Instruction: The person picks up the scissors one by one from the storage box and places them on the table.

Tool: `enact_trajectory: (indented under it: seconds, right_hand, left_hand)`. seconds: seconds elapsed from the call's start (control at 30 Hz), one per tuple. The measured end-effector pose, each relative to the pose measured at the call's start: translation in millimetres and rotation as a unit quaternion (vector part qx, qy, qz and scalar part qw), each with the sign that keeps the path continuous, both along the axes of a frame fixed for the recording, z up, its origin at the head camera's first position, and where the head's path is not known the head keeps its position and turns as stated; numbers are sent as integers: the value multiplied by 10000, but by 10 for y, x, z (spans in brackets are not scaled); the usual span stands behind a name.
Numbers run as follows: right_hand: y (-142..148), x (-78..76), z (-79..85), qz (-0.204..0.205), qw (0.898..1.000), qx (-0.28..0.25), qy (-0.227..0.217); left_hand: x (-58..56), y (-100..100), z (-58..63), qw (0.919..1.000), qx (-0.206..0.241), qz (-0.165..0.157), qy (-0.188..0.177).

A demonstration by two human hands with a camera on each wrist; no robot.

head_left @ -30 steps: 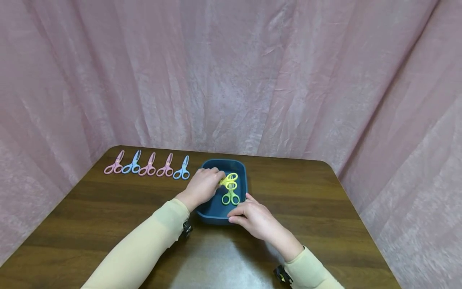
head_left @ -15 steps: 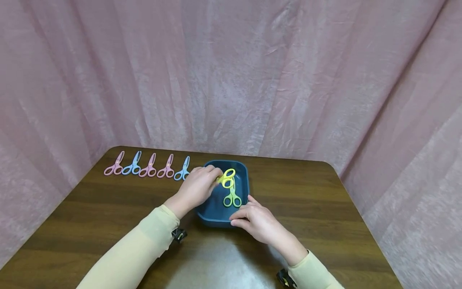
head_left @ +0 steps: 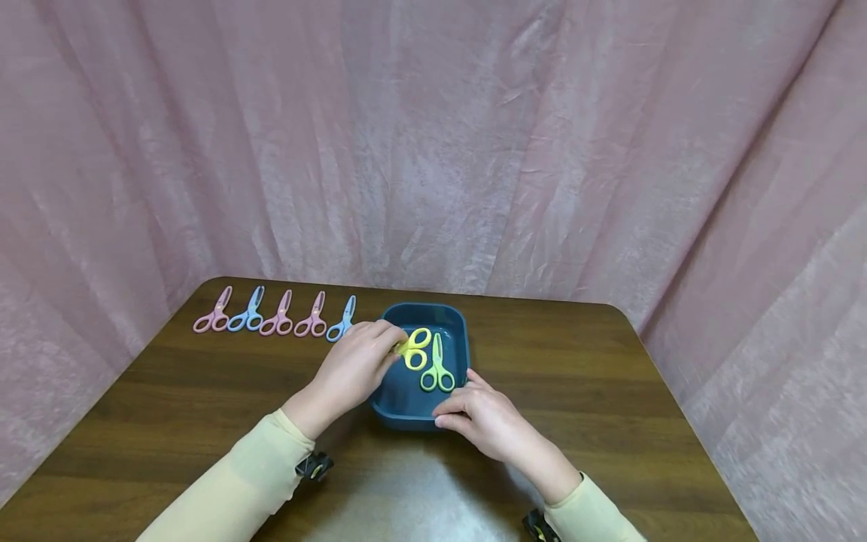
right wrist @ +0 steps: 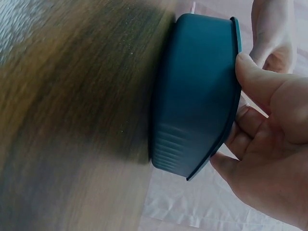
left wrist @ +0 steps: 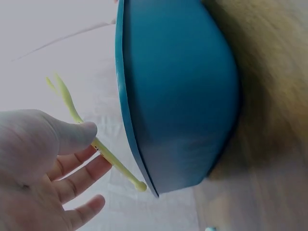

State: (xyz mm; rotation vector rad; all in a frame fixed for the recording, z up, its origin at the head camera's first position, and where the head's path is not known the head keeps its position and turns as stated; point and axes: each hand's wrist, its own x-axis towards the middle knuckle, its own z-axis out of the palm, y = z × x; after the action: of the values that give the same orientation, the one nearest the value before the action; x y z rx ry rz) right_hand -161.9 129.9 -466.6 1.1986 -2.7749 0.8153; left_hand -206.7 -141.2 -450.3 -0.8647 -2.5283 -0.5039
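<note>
My left hand (head_left: 355,365) pinches a pair of yellow scissors (head_left: 415,350) between thumb and fingers. In the left wrist view the scissors (left wrist: 115,161) appear edge-on, above the rim of a dark teal plastic bin (left wrist: 178,96). Green scissors (head_left: 437,373) lie inside the bin (head_left: 409,418), handles toward me. With the thumb on its rim, my right hand (head_left: 484,418) holds the bin's near right corner. The right wrist view shows that thumb and the fingers at the rim of the bin (right wrist: 197,96).
Left of the bin, several scissors lie in a row along the back of the wooden table (head_left: 582,376): pink scissors (head_left: 214,312) and blue scissors (head_left: 248,312) among them. The rightmost blue scissors (head_left: 344,320) sit close to my left hand. A pink curtain (head_left: 433,150) hangs behind.
The left hand has lifted the yellow scissors off the green ones and drawn them left and toward me. The green scissors now show fully. My right hand stays at the bin's corner.
</note>
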Motion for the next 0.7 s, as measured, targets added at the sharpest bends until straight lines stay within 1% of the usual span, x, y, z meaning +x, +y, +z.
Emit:
enact_trajectory:
  seconds: [0.13,0.27,0.53,0.7]
  right_hand:
    - [2,-9,-1,1,10000,29,18]
    - [1,-15,3,18,10000,28,52]
    - [-4,-3,4,52,9999,40,78]
    - [13,6,-11,46,9999,-10,166]
  left_hand:
    - [81,-102,-10,9999,-44,58,98]
    - [148,-219,-36,9994,-173,102,296]
    - [243,-476,-127,9963,-309,-19,807]
    - [293,-642,-175,9938,-495,-64,997]
